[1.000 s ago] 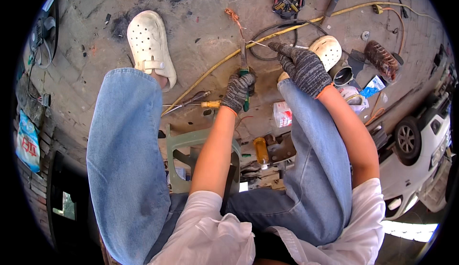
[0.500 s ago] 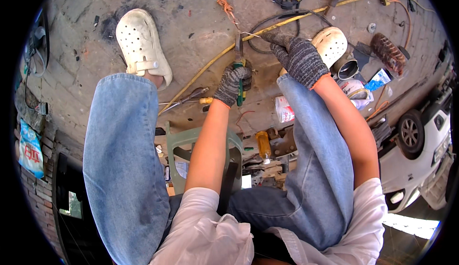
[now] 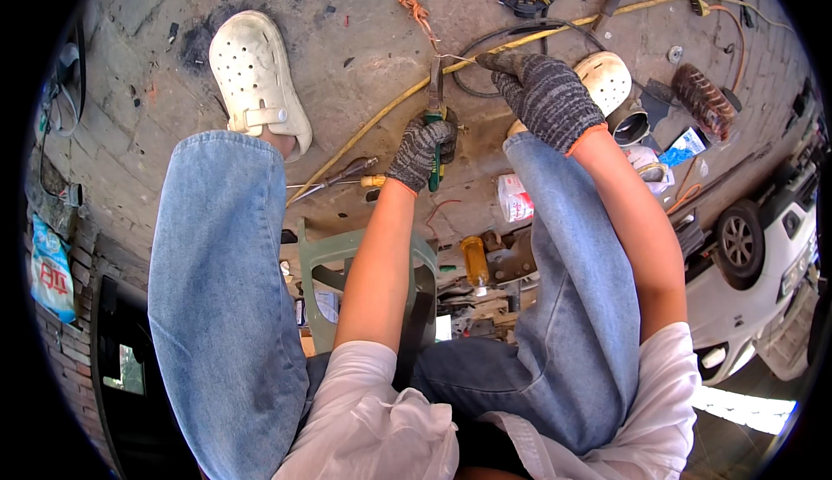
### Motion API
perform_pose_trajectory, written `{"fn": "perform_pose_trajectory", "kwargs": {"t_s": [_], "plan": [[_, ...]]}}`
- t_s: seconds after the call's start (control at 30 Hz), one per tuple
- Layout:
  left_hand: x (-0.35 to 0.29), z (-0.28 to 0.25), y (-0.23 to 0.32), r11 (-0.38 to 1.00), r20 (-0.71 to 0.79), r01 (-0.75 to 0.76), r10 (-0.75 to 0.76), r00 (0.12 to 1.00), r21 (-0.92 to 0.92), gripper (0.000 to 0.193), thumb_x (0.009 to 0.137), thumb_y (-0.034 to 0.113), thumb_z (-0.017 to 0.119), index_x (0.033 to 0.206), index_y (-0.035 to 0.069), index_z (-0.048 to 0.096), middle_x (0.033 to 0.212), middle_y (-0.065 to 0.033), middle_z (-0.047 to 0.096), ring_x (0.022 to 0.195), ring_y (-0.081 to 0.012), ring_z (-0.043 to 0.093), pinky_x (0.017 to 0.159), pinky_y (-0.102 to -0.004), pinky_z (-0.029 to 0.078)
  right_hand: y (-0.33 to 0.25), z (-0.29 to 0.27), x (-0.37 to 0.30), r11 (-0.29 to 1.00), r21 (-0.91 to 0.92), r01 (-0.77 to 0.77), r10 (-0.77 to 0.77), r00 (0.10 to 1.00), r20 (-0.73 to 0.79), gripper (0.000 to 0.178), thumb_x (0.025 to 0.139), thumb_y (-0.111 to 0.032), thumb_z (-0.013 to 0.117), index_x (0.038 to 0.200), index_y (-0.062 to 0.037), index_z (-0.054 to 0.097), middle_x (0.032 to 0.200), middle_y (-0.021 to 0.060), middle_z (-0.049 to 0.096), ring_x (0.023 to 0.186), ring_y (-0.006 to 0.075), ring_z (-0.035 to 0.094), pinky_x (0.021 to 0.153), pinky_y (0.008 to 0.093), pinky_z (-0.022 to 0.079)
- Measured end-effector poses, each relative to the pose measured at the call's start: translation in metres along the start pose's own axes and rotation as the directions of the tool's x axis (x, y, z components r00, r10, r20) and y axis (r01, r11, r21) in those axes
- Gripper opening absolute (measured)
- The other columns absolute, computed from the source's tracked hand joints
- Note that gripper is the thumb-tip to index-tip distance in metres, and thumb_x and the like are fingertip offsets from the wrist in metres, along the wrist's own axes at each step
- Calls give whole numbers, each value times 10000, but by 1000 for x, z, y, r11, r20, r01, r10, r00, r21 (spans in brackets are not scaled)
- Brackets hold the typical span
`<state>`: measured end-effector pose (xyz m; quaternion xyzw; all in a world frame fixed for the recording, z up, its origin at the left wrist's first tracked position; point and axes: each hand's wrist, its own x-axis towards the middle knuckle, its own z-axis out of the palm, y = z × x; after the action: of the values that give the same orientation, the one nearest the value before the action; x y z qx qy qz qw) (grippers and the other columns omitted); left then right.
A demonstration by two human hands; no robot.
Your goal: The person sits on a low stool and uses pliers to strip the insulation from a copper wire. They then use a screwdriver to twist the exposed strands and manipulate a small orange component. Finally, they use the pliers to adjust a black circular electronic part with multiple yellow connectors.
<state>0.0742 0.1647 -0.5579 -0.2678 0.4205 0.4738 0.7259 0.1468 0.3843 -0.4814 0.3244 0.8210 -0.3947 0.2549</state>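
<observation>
My left hand [image 3: 420,149], in a dark grey knit glove, is closed round the green handles of a pair of pliers [image 3: 435,90]. The jaws point away from me and meet a thin copper wire [image 3: 456,58]. My gloved right hand [image 3: 548,94] has its fingertips pinched together on the wire's right end, beside the jaws. Beyond the jaws, the wire runs up to a knotted orange-copper bundle [image 3: 414,7] on the ground. How far the jaws are closed is too small to tell.
A yellow hose [image 3: 381,114] and a black cable [image 3: 464,47] cross the ground beyond my hands. Screwdrivers [image 3: 334,177] lie left of my left hand. My cream clogs [image 3: 253,60] flank the work. A green plastic stool [image 3: 325,255], an amber bottle [image 3: 475,263] and a dark-filled bottle [image 3: 704,99] are nearby.
My right hand has shifted slightly, its back turned more upward, still at the wire. The left hand and pliers stay nearly where they were.
</observation>
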Motion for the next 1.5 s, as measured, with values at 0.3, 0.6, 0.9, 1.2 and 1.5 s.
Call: {"fn": "perform_pose_trajectory", "kwargs": {"t_s": [0.3, 0.6, 0.9, 1.2, 1.5], "plan": [[3, -4, -6, 990, -103, -21, 36, 994, 142, 101, 774, 152, 602, 839, 99, 546, 615, 28, 467, 487, -96, 422, 443, -256, 353, 17, -2, 25, 993, 68, 100, -105, 992, 70, 260, 862, -170, 536, 1083, -74, 634, 975, 185, 638, 895, 348, 606, 790, 401, 482], [15, 6, -25, 898, -274, -124, 257, 927, 423, 125, 785, 166, 602, 868, 96, 539, 632, -3, 494, 487, -128, 460, 446, -285, 380, 10, -29, 51, 992, -103, 75, -32, 929, 369, 283, 858, -233, 544, 1076, -89, 652, 884, 186, 654, 801, 339, 621, 757, 388, 488], [27, 20, -35, 824, -396, -74, 345, 851, 561, 150, 811, 193, 588, 869, 64, 537, 615, -26, 497, 459, -140, 473, 419, -299, 378, 1, 30, 14, 986, -93, -139, 146, 986, 76, 288, 846, -212, 519, 1076, -91, 645, 978, 198, 635, 923, 351, 601, 836, 416, 468], [29, 36, -12, 538, -390, 58, 528, 755, 841, 305, 760, 208, 637, 896, -62, 597, 773, -222, 625, 717, -353, 598, 696, -413, 462, -33, 41, 6, 969, -183, -163, 180, 981, 77, 251, 835, -135, 492, 1031, -48, 621, 928, 195, 647, 881, 334, 630, 746, 430, 507], [22, 22, -25, 866, -360, -239, 414, 836, 440, 162, 814, 114, 588, 958, 53, 546, 701, -16, 539, 586, -104, 516, 510, -268, 431, 28, 41, 10, 444, 742, -503, 358, 858, 368, 296, 891, -220, 553, 1114, -34, 609, 784, 103, 640, 627, 171, 587, 555, 287, 472]]}}
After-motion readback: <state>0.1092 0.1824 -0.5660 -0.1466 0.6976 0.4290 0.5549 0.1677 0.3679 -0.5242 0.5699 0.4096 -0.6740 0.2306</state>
